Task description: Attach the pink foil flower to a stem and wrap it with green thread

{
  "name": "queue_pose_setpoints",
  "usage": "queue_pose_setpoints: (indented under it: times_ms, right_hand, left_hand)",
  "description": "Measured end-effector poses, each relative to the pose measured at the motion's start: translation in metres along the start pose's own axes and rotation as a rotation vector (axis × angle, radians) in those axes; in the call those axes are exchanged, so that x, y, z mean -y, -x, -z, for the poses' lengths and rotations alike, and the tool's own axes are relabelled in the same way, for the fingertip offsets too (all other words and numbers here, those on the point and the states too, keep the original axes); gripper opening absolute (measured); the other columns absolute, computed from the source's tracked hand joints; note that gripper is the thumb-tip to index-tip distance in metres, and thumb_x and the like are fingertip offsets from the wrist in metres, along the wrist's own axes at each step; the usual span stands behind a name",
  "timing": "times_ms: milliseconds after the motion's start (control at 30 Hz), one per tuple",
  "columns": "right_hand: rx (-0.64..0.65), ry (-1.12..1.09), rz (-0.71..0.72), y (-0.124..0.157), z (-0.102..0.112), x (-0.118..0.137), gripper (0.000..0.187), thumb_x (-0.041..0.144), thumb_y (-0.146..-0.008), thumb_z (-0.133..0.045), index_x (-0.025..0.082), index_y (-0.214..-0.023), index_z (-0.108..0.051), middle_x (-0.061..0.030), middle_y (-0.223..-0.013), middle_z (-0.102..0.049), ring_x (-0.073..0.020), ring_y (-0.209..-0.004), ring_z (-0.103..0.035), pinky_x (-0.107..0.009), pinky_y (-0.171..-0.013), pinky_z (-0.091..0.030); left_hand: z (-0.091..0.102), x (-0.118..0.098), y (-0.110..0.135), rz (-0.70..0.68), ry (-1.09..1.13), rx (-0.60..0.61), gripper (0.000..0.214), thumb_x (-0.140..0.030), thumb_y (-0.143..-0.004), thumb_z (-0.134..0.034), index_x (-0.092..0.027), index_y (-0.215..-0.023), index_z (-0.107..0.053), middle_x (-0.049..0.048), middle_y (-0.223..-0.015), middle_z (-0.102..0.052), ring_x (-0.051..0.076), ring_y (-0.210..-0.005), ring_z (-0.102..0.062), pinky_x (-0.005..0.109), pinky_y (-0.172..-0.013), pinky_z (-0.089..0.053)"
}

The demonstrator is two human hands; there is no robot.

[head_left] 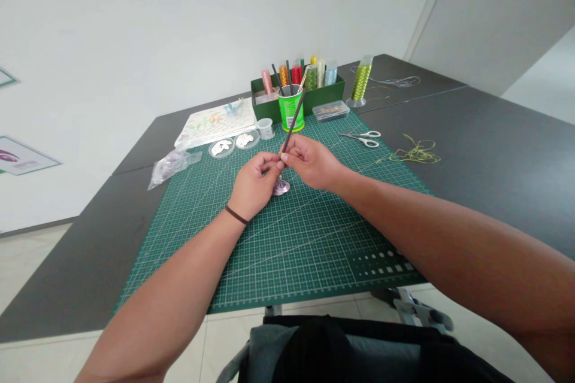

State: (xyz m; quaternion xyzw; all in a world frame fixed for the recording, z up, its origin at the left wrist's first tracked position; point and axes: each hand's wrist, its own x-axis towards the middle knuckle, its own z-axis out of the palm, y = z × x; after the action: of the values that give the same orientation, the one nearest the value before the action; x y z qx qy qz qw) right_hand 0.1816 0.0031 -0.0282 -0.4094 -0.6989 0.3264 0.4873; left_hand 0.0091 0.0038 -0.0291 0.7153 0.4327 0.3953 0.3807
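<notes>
1. Head view, centre: one dark stick (293, 122) is pinched by the right hand (309, 160); beside its lower end the left hand (257, 182) is bent, its exact grip hidden.
2. The stick is slim, straight and tilted up rightward; one shiny purple piece (282, 187) is seen below.
3. Upper centre: two dark rods (277, 79) are held in one green can (287, 110), coloured spools (320, 73) in one box (327, 94).
4. Left of centre: white pieces (220, 147) are contained in two dishes (232, 143).

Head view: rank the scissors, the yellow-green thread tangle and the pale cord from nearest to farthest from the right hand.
From the right hand:
1. Scissors: just to its right, slightly beyond.
2. Yellow-green thread tangle: further right.
3. Pale cord: far back, on the right.
</notes>
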Motion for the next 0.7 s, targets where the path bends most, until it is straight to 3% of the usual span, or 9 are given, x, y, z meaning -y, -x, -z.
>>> queue_pose_setpoints:
  times_ms: [267, 333, 467, 700]
  right_hand:
    - [-0.006, 0.070, 0.020, 0.0032, 0.0000, 0.0033, 0.009, 0.022, -0.092, -0.057, 0.022, -0.085, -0.052, 0.0072, -0.060, -0.042, -0.0120, -0.057, -0.038, -0.029, -0.057, -0.031]
    - [-0.003, 0.059, 0.006, 0.0030, -0.0001, 0.0023, 0.009, 0.023, -0.092, -0.057, 0.022, -0.086, -0.051, 0.0071, -0.061, -0.043, -0.0119, -0.057, -0.038, -0.029, -0.057, -0.031]
    - [0.001, 0.035, 0.003, 0.0021, -0.0010, -0.0008, 0.010, 0.025, -0.093, -0.056, 0.023, -0.086, -0.050, 0.0072, -0.061, -0.043, -0.0118, -0.056, -0.037, -0.029, -0.056, -0.031]
    - [-0.006, 0.038, 0.002, 0.0021, -0.0012, -0.0014, 0.009, 0.025, -0.093, -0.056, 0.023, -0.087, -0.050, 0.0071, -0.061, -0.044, -0.0121, -0.057, -0.040, -0.029, -0.057, -0.033]
  left_hand:
    - [0.0004, -0.0097, 0.0011, -0.060, -0.194, -0.024, 0.013, -0.029, -0.095, -0.061, -0.019, -0.088, -0.066, 0.0012, -0.079, -0.073, 0.015, -0.072, -0.065, 0.029, -0.069, -0.047]
    - [-0.0003, -0.0097, 0.0015, -0.053, -0.167, -0.041, 0.011, -0.028, -0.094, -0.062, -0.019, -0.099, -0.066, 0.0003, -0.078, -0.073, 0.015, -0.070, -0.065, 0.028, -0.069, -0.047]
    - [-0.0008, -0.0057, 0.0005, -0.035, -0.101, -0.074, 0.028, -0.029, -0.091, -0.067, -0.022, -0.119, -0.068, -0.0027, -0.071, -0.071, 0.014, -0.061, -0.061, 0.027, -0.063, -0.045]
    - [0.0006, -0.0058, 0.0003, -0.008, -0.122, -0.076, 0.017, -0.035, -0.091, -0.067, -0.021, -0.091, -0.077, 0.0014, -0.077, -0.075, 0.016, -0.070, -0.065, 0.029, -0.067, -0.047]
